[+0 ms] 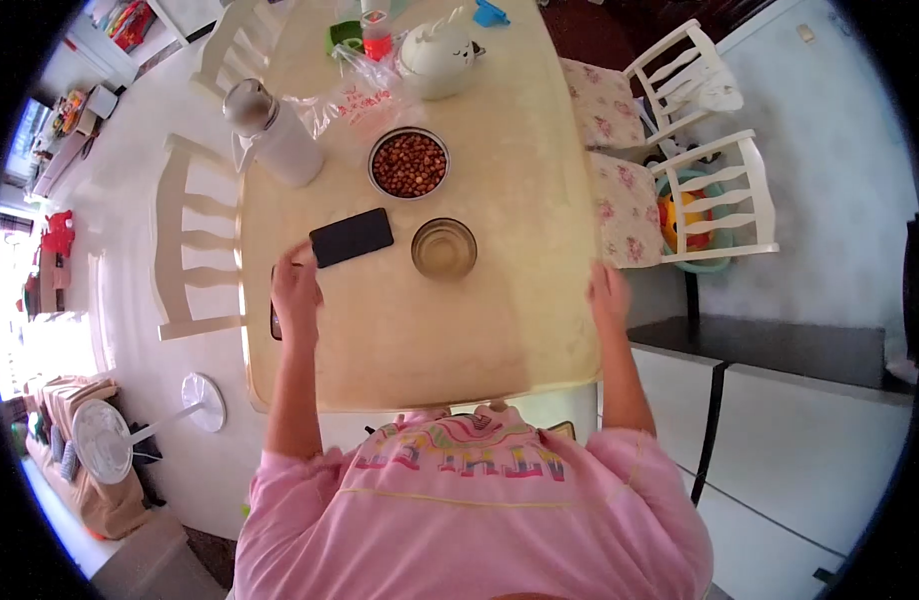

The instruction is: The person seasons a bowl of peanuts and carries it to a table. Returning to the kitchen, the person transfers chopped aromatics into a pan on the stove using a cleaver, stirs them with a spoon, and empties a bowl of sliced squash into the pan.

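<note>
My left hand [298,295] is over the table's left side, fingers loosely stretched and apart, holding nothing I can make out. Just beyond its fingertips lies a black phone [352,238], flat on the table. Partly hidden beneath that hand is a dark-edged flat object [276,322]. My right hand [608,297] hovers by the table's right edge, slightly blurred, its fingers loosely extended and nothing visible in them. Between the hands, farther in, stands a clear glass bowl [445,249]. Behind it a metal bowl [409,162] is filled with reddish-brown nuts or beans.
A white thermos jug [275,135] stands at the table's left. Farther back are a crumpled plastic bag [365,95], a white animal-faced pot [435,62] and a red-labelled jar [377,38]. Chairs [202,240] flank the table [430,350]. A white fan [105,440] stands on the floor at left.
</note>
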Demonstrator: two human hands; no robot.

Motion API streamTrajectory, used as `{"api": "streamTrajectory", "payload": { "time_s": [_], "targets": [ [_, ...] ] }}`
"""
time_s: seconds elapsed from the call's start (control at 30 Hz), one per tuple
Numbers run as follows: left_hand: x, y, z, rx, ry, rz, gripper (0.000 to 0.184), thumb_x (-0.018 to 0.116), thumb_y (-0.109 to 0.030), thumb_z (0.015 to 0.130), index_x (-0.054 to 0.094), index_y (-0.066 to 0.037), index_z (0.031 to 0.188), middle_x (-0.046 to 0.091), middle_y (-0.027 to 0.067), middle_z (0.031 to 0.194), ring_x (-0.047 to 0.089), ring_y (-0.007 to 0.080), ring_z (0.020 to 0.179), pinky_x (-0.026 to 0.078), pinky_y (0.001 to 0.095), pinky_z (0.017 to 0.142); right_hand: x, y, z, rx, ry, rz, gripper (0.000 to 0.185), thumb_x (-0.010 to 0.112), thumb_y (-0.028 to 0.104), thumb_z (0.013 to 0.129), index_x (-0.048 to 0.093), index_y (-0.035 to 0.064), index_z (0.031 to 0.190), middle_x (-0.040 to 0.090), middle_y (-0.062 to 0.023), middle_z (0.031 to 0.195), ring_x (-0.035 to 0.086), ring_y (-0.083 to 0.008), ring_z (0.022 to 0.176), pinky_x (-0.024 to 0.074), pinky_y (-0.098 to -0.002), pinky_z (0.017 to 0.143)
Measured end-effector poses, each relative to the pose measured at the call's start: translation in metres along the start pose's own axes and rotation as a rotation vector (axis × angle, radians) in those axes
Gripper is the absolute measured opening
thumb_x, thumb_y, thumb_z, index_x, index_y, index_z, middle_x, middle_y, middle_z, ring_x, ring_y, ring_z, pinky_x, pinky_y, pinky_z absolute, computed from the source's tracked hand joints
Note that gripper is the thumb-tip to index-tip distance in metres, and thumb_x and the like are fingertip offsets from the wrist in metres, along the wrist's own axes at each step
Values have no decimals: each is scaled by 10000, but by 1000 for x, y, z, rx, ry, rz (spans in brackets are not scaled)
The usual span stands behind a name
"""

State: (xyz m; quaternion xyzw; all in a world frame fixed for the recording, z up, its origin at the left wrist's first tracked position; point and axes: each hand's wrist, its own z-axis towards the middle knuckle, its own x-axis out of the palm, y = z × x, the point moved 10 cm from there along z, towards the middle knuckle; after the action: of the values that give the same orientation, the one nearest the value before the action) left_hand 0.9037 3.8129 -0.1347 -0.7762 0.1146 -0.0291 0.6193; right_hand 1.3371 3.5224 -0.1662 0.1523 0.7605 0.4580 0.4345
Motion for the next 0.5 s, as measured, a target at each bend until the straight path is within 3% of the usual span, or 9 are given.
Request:
{"api": "streamTrajectory", "payload": {
  "time_s": [0.1, 0.13, 0.23, 0.33, 0.5],
  "targets": [
    [67, 28, -90, -177, 370, -54, 506, 407, -371, 905, 328, -53, 1290, 430, 102, 1066, 377, 174, 997, 272, 315, 846, -58, -48, -121, 118, -134, -6, 266, 490, 142, 859, 475, 45, 1106, 512, -77, 956, 513, -144, 709, 441, -276, 543],
    [101, 35, -122, -232, 528, -67, 538, 390, -397, 908, 297, -56, 1313, 420, 115, 1124, 360, 187, 1064, 253, 329, 899, -55, -22, -149, 37, -168, -11, 376, 471, 131, 863, 416, 48, 1225, 488, -114, 1132, 537, -182, 860, 473, -311, 617],
    [206, 42, -215, -366, 986, -124, 636, 339, -476, 916, 205, -66, 1383, 389, 153, 1297, 310, 225, 1263, 196, 372, 1056, -43, 4, -182, -212, -142, -133, 509, 441, 226, 898, 276, 64, 1351, 287, -166, 1382, 353, -334, 1207, 392, -453, 885],
    [279, 22, -307, -419, 1369, -224, 728, 261, -549, 913, 119, -31, 1405, 145, 131, 1449, 95, 231, 1350, 99, 352, 1094, -43, 75, -210, -578, -203, -341, 594, 391, 336, 915, 192, 48, 1395, 124, -184, 1457, 129, -355, 1337, 158, -449, 1058],
    [346, 17, -463, -467, 1750, -565, 752, 233, -558, 909, 172, 30, 1375, 205, 116, 1425, 210, 205, 1304, 157, 334, 1077, -139, 42, -285, -628, -458, -482, 678, 173, 530, 911, 231, 49, 1385, 139, -199, 1449, 84, -409, 1332, 90, -529, 1053]
  ]
}}
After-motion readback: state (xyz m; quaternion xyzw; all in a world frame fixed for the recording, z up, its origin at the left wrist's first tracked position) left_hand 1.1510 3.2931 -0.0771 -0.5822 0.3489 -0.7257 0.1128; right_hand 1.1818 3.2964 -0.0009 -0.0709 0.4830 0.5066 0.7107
